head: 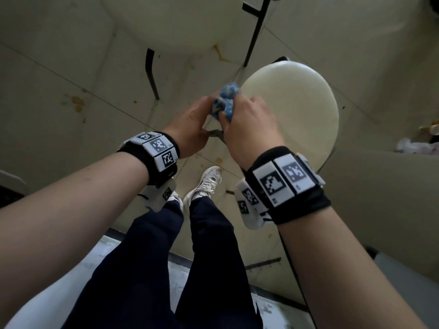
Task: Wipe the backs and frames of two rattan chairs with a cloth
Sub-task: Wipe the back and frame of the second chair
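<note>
We note: left hand (190, 129) grasping blue cloth (225, 100) | right hand (249, 129) fingers clenched on same cloth | beside cream round seat (292, 115).

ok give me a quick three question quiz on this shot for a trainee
1. True or false: both hands hold the blue cloth.
2. Which is nearest the cloth? A) the round cream seat B) the white shoe C) the dark chair leg
3. Fill in: each wrist wears a black band with black and white ____.

Key
1. True: the left hand and the right hand both grip it.
2. A: the cloth sits at the seat's left edge.
3. Markers, seen on the left band and the right band.
</note>
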Demonstrator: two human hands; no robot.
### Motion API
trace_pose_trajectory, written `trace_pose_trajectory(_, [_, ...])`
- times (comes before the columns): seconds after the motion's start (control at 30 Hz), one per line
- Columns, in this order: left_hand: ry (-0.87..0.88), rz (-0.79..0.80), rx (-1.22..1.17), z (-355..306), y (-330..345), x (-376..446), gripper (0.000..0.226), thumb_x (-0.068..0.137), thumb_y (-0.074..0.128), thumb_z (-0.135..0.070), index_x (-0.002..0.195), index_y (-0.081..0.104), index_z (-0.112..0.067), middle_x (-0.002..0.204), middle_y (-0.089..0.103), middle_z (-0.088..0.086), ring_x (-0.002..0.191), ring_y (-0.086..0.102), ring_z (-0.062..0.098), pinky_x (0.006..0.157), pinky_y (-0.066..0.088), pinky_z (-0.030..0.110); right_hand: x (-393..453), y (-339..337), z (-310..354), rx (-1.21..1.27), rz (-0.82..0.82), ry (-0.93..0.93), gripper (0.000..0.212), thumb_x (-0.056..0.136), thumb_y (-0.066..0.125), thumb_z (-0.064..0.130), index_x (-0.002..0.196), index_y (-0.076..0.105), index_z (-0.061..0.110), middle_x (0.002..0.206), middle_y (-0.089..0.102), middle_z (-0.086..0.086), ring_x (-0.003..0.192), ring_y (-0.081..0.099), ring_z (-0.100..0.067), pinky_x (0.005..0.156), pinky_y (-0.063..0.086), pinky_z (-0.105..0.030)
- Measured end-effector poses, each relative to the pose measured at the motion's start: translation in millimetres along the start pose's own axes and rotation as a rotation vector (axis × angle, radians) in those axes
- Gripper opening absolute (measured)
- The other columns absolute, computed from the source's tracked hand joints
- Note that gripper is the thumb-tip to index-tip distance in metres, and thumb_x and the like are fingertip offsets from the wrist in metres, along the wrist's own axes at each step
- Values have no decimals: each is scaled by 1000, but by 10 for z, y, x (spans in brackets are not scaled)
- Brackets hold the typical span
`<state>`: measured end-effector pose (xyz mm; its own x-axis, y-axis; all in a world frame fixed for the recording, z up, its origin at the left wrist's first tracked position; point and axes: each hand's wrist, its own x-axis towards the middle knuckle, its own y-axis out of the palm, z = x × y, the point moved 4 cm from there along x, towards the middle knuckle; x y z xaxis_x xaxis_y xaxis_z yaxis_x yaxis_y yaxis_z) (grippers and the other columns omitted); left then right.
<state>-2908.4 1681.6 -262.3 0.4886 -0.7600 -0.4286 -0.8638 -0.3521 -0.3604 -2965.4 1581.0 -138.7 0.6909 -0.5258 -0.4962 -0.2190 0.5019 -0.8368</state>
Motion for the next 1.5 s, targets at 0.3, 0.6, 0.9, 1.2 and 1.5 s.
trace_pose_trajectory(0.3, [68,11,24,-55,-46,-1,109,70,47,20,141,23,-60,149,43,2,129,52,25,95,52,53,-822,49,-428,-61,-8,-43,29,93,53,45,102,51,18,79,49,4,62,42,-18,48,20,-20])
trace_pose_trajectory(0.6, [84,-65,-25,-79,7,-1,101,75,53,17,140,26,-55,144,47,2,123,57,22,90,55,47,-645,62,-284,-235,-22,25,34,94,50,51,88,41,18,64,36,5,53,41,-16,43,19,-26])
trace_pose_trajectory(0.9, [6,-83,21,-20,39,5,82,80,49,8,150,29,-32,140,52,5,119,57,20,93,53,37,-96,22,-13,-157,-61,19,29,98,43,43,105,58,20,81,48,1,81,62,-28,65,48,-38])
trace_pose_trajectory(1.2, [-93,-83,258,-38,-60,-23,71,86,51,-7,150,27,-28,143,52,5,122,57,27,100,50,45,-139,5,-8,-48,-35,-134,32,99,40,25,131,45,28,104,56,-4,90,58,-27,71,46,-38])
trace_pose_trajectory(1.5, [-11,-162,216,-274,-29,-321,90,87,58,-8,156,13,-42,160,33,1,140,43,22,110,43,42,-1085,100,-574,-180,31,-341,74,94,50,19,154,10,36,115,51,-7,74,58,-27,65,52,-40])
